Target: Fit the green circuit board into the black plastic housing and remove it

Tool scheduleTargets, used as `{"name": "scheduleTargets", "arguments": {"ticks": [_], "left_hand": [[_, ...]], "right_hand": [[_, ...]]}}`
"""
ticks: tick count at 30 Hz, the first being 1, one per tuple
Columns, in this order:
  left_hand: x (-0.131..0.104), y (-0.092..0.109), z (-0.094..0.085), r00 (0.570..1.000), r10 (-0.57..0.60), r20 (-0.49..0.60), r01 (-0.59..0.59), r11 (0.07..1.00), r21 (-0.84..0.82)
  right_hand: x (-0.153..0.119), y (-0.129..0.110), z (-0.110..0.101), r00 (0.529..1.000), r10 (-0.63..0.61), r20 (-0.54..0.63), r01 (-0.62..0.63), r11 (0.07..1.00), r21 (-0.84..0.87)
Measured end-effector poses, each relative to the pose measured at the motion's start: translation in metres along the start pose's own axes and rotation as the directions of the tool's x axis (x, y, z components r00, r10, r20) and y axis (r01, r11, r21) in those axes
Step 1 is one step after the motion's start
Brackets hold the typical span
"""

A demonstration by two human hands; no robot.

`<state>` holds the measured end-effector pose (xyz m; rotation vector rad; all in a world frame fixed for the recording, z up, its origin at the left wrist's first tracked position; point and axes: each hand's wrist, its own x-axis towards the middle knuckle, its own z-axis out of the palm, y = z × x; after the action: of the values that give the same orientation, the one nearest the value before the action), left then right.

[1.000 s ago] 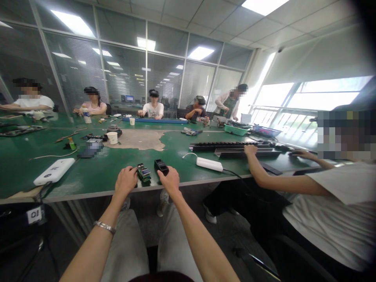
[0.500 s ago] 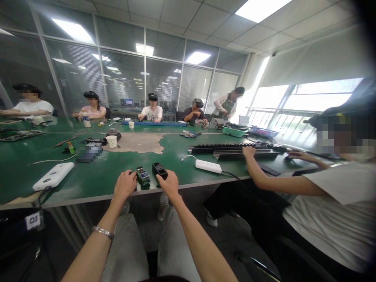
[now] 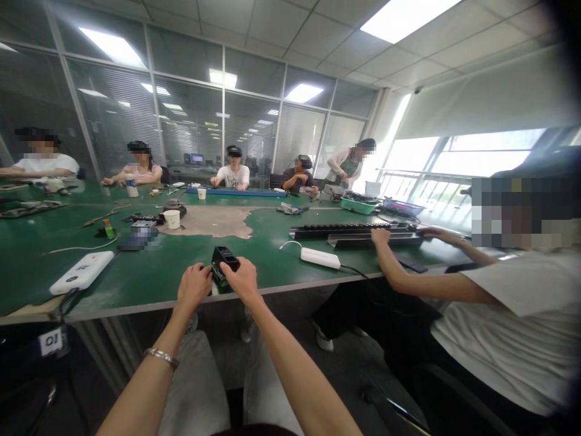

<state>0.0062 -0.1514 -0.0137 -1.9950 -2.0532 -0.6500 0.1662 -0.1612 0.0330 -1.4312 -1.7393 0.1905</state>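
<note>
Near the table's front edge, my right hand (image 3: 242, 278) is closed on a black plastic housing (image 3: 226, 257) with openings in its top. The housing sits over a small green circuit board (image 3: 219, 277), covering most of it; whether it is seated or just resting there I cannot tell. At the board's left side is my left hand (image 3: 195, 283), its fingers bent and its fingertips against the board's edge. A bracelet circles my left wrist.
A white power bank-like box (image 3: 82, 272) lies to the left, and a white adapter (image 3: 320, 258) with a cable to the right. A paper cup (image 3: 172, 219) stands farther back. On the right, a co-worker's hand (image 3: 380, 237) touches long black rails (image 3: 354, 231).
My right hand has carried the black housing leftward, from beside the circuit board to on top of it. My left hand has stayed by the board.
</note>
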Motion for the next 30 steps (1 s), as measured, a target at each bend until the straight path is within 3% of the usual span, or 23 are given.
{"name": "scheduleTargets", "arguments": {"ticks": [21,30], "left_hand": [[0.006,-0.004,0.006,0.999,-0.040,0.008,0.040,0.999,-0.022],[0.003,-0.002,-0.004,0.999,-0.013,0.037,0.015,0.998,-0.055]], "right_hand": [[-0.008,-0.012,0.006,0.988,0.034,0.152,-0.007,0.985,-0.173],[-0.015,-0.007,0.005,0.979,0.046,0.201,-0.006,0.981,-0.196]]}}
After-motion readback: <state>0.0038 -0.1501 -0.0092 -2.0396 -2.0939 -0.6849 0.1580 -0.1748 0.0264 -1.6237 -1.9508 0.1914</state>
